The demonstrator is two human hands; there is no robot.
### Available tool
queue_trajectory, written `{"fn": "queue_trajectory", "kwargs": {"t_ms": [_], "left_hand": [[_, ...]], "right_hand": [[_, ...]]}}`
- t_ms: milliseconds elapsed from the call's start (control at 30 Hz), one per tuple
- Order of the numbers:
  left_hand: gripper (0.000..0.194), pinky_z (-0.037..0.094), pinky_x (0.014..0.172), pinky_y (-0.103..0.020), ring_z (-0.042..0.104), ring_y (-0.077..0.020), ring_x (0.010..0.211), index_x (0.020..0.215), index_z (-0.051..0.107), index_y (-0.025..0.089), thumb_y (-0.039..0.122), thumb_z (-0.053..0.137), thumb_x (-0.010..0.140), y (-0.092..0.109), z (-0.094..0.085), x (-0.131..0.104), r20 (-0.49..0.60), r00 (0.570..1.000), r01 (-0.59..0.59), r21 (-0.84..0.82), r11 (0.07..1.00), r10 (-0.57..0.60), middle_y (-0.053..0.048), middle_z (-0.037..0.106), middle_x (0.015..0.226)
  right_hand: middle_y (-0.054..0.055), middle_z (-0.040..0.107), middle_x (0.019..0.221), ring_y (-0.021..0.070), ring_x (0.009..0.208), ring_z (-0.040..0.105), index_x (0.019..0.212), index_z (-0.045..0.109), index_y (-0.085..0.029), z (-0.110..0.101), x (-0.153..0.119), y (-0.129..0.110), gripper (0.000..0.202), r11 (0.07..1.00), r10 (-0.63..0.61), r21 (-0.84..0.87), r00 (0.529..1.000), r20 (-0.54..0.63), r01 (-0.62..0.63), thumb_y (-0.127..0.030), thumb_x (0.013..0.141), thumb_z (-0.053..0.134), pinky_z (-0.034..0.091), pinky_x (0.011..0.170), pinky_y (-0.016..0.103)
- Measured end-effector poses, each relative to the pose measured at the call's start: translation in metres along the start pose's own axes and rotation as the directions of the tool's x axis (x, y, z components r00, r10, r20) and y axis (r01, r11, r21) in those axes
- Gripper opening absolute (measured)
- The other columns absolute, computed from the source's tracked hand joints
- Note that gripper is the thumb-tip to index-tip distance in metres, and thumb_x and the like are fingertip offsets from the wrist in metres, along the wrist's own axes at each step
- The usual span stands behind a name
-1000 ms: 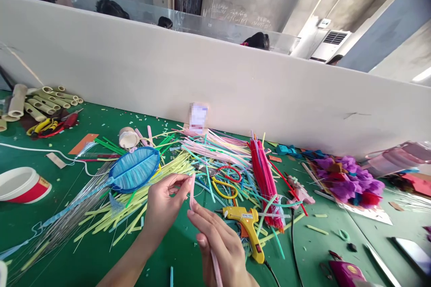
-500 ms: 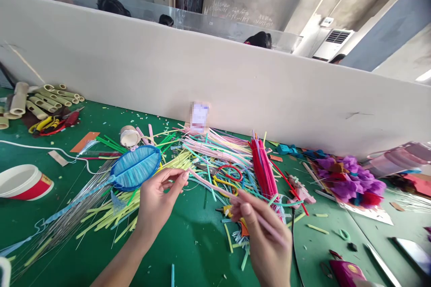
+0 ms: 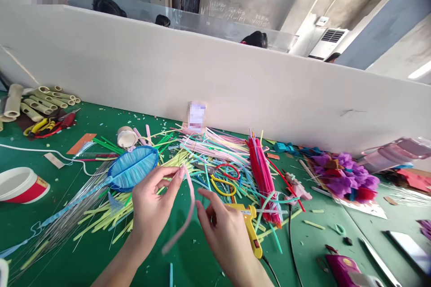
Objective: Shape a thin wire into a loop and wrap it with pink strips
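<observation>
My left hand [image 3: 155, 197] pinches the upper end of a pink pipe cleaner [image 3: 190, 206] between thumb and index finger. The stem curves down from there, its lower end hanging free over the table. Just right of it is my right hand [image 3: 218, 224], its thumb and index finger apart and nothing visible between them. A yellow glue gun [image 3: 251, 228] lies right beside that hand, partly hidden by it. Behind my left hand lies a blue oval fan-like piece [image 3: 134, 168] with a wrapped handle.
Scissors [image 3: 224, 186] with red and yellow handles lie among loose stems. A red pipe cleaner bundle [image 3: 262, 179], purple flowers [image 3: 346, 175] and a pink bottle [image 3: 387, 154] are rightward. Leftward are a paper cup [image 3: 23, 186], pliers [image 3: 40, 128] and bamboo pieces [image 3: 43, 101]. A partition [image 3: 134, 63] stands behind.
My right hand has let go of the pink pipe cleaner and moved left. The stem now hangs in a curve from my left hand. More of the glue gun shows.
</observation>
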State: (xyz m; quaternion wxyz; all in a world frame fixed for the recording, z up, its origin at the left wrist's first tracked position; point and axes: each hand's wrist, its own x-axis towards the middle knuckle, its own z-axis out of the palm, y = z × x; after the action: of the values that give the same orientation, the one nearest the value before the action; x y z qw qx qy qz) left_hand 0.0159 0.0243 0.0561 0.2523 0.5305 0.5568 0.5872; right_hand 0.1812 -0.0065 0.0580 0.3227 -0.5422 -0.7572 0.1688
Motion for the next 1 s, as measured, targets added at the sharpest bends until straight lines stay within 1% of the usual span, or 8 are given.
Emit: {"fn": "queue_trajectory", "kwargs": {"t_ms": [67, 167, 300, 367, 467, 567, 700, 1000], "left_hand": [[0.016, 0.060, 0.065, -0.027, 0.070, -0.0179, 0.071, 0.093, 0.074, 0.022, 0.036, 0.068, 0.087, 0.001, -0.001, -0.001, 0.033, 0.999, 0.018, -0.007, 1.000, -0.017, -0.004, 0.076, 0.091], [0.017, 0.060, 0.066, -0.027, 0.071, -0.0187, 0.074, 0.093, 0.075, 0.022, 0.036, 0.068, 0.087, -0.003, -0.003, 0.000, 0.032, 0.999, 0.032, 0.000, 0.999, -0.032, -0.004, 0.076, 0.091], [0.019, 0.060, 0.064, -0.027, 0.071, -0.0190, 0.074, 0.093, 0.074, 0.021, 0.038, 0.067, 0.087, -0.009, -0.003, 0.002, 0.029, 0.999, 0.033, -0.007, 0.999, -0.033, -0.005, 0.076, 0.093], [0.019, 0.059, 0.063, -0.026, 0.070, -0.0184, 0.072, 0.091, 0.074, 0.021, 0.038, 0.068, 0.086, -0.008, -0.004, 0.004, 0.043, 0.998, 0.043, -0.002, 0.999, -0.042, -0.005, 0.076, 0.091], [0.022, 0.058, 0.061, -0.025, 0.069, -0.0176, 0.066, 0.088, 0.075, 0.020, 0.041, 0.068, 0.085, -0.006, -0.005, 0.006, 0.064, 0.993, 0.101, -0.002, 0.995, -0.101, -0.005, 0.076, 0.085], [0.024, 0.057, 0.058, -0.024, 0.068, -0.0174, 0.064, 0.085, 0.075, 0.019, 0.043, 0.069, 0.083, -0.006, -0.003, 0.007, 0.085, 0.985, 0.153, -0.033, 0.988, -0.149, -0.004, 0.074, 0.080], [0.024, 0.056, 0.059, -0.024, 0.066, -0.0168, 0.066, 0.087, 0.075, 0.019, 0.041, 0.071, 0.082, -0.009, 0.002, 0.004, 0.123, 0.977, 0.185, -0.091, 0.979, -0.173, -0.004, 0.073, 0.082], [0.026, 0.047, 0.051, -0.020, 0.057, -0.0119, 0.056, 0.080, 0.072, 0.015, 0.040, 0.078, 0.078, -0.007, -0.006, 0.005, 0.342, 0.851, 0.513, -0.381, 0.770, -0.398, -0.002, 0.066, 0.065]], "right_hand": [[-0.002, 0.061, 0.055, 0.0131, 0.045, 0.054, 0.097, 0.068, -0.020, 0.000, 0.011, -0.002, 0.021, 0.993, 0.093, 0.069, 0.993, 0.069, -0.098, -0.032, 0.096, 0.051, 0.038, 0.048, 0.023], [-0.005, 0.057, 0.051, 0.0119, 0.043, 0.050, 0.104, 0.065, -0.019, -0.009, 0.020, -0.005, 0.028, 0.913, 0.203, 0.316, 0.959, 0.199, -0.259, -0.040, 0.098, 0.047, 0.036, 0.045, 0.021], [-0.007, 0.054, 0.047, 0.0092, 0.038, 0.046, 0.094, 0.067, -0.020, -0.014, 0.018, -0.009, 0.028, 0.840, 0.139, 0.414, 0.877, 0.461, -0.351, -0.044, 0.094, 0.054, 0.034, 0.040, 0.019], [-0.003, 0.063, 0.055, 0.0101, 0.044, 0.055, 0.085, 0.066, -0.019, -0.013, 0.017, -0.007, 0.026, 0.903, 0.128, 0.344, 0.925, 0.358, -0.258, -0.039, 0.096, 0.053, 0.041, 0.045, 0.019], [0.002, 0.071, 0.074, 0.0130, 0.061, 0.066, 0.093, 0.065, -0.019, -0.014, 0.018, -0.004, 0.018, 0.988, 0.009, 0.157, 0.999, -0.042, -0.002, -0.028, 0.097, 0.051, 0.050, 0.058, 0.022], [0.004, 0.071, 0.081, 0.0133, 0.068, 0.067, 0.101, 0.063, -0.018, -0.020, 0.020, -0.006, 0.010, 0.968, -0.244, -0.012, 0.939, -0.243, 0.249, -0.017, 0.096, 0.055, 0.051, 0.064, 0.022], [0.007, 0.071, 0.088, 0.0148, 0.076, 0.066, 0.114, 0.059, -0.014, -0.025, 0.023, -0.010, 0.023, 0.876, -0.483, -0.138, 0.844, -0.235, 0.463, -0.006, 0.092, 0.057, 0.051, 0.068, 0.024], [0.009, 0.058, 0.100, 0.0175, 0.085, 0.057, 0.131, 0.060, -0.022, -0.024, 0.032, 0.021, 0.039, 0.949, -0.304, -0.189, 0.898, -0.319, 0.254, -0.010, 0.094, 0.056, 0.050, 0.072, 0.030]]}}
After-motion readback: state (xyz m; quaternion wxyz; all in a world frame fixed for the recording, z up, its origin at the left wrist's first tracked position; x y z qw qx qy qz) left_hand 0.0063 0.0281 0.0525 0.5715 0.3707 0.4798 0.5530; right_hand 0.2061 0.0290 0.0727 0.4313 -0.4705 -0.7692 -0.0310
